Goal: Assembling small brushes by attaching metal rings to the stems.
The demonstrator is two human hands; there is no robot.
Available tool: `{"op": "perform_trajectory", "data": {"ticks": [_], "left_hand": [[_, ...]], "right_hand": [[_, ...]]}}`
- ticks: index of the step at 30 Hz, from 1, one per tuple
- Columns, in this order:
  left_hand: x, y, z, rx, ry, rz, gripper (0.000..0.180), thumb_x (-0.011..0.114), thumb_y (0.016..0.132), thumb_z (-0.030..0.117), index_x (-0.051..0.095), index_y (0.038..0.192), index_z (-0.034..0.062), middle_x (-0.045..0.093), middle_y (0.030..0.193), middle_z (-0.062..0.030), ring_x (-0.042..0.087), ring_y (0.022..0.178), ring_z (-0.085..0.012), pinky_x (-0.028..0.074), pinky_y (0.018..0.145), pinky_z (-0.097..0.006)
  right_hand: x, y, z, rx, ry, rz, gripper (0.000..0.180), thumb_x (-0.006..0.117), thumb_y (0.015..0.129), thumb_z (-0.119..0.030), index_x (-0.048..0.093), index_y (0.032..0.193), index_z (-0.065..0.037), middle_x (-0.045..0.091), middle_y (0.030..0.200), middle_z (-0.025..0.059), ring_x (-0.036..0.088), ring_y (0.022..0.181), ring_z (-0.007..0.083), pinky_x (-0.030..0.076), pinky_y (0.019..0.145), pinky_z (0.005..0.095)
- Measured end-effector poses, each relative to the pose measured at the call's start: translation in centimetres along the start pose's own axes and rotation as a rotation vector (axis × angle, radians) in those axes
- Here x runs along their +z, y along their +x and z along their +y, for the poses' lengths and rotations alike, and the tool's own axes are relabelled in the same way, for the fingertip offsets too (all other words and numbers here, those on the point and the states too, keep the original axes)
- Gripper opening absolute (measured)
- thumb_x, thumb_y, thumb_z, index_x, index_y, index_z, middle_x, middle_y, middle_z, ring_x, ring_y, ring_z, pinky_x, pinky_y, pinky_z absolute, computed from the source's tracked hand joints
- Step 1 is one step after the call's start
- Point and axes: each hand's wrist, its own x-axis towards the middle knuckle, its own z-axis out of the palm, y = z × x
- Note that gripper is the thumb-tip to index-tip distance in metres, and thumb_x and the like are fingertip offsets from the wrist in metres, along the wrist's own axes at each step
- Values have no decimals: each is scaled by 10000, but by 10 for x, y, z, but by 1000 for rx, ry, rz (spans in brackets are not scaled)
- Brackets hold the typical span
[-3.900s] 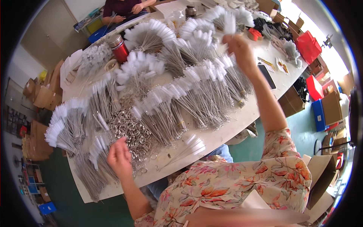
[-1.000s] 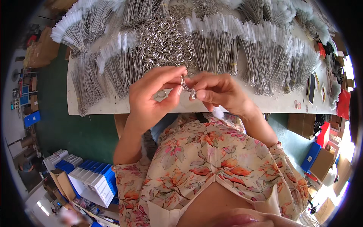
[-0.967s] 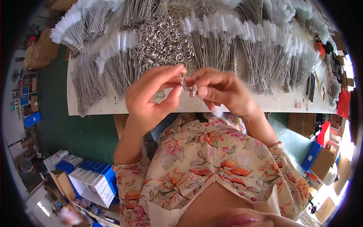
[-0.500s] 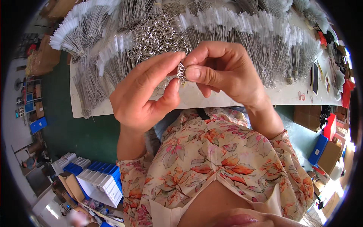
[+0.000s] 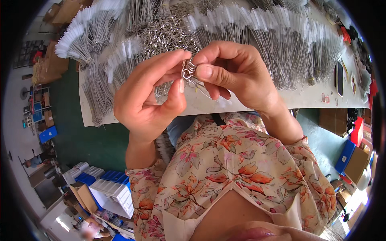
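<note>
A small stack of silvery metal rings [image 5: 188, 70] is held up between my two hands, above the near edge of the table. My right hand [image 5: 237, 72] pinches the stack between thumb and index finger, its other fingers curled below. From the other side, my left hand [image 5: 150, 90] curves round the rings, fingertips at their top and thumb at their lower edge. Thin wires show just under the right fingers; whether they are joined to the rings I cannot tell. Behind the hands lies a heap of loose metal rings [image 5: 167, 38].
Bundles of thin wire-handled brushes with white bristles [image 5: 281, 44] cover much of the white table [image 5: 241, 105], with more bundles at the left [image 5: 96, 88]. A dark phone-like object [image 5: 339, 80] lies at the right. White and blue crates [image 5: 114, 195] stand on the floor at lower left.
Both hands have shifted slightly left with the rings. The stack has turned, so a ring's round opening now faces me, and thin wires show below the right hand.
</note>
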Motion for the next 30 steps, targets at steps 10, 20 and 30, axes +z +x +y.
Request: {"op": "perform_trajectory", "data": {"ticks": [10, 20, 30], "left_hand": [[3, 2, -5, 122, 176, 9, 262, 619, 769, -23, 593, 1018, -98, 632, 951, -186, 650, 766, -202, 555, 641, -258], [4, -3, -9, 69, 103, 42, 286, 606, 762, -53, 572, 1040, -111, 619, 976, -204, 644, 818, -214, 555, 663, -255], [7, -3, -8, 125, 226, 20, 270, 621, 768, -17, 577, 1018, -109, 620, 959, -209, 649, 778, -229, 551, 648, -254]], "right_hand": [[2, 1, 4, -151, -100, 65, 139, 627, 848, -144, 617, 873, -7, 596, 748, -11, 509, 620, 28, 425, 510, 185], [-4, 5, 2, -85, -66, 22, 137, 643, 835, -131, 628, 861, 2, 598, 703, 1, 501, 551, 44, 411, 483, 190], [-12, 4, 2, 89, -89, -49, 155, 657, 826, -170, 642, 864, -21, 593, 674, -14, 511, 537, 33, 394, 461, 176]]}}
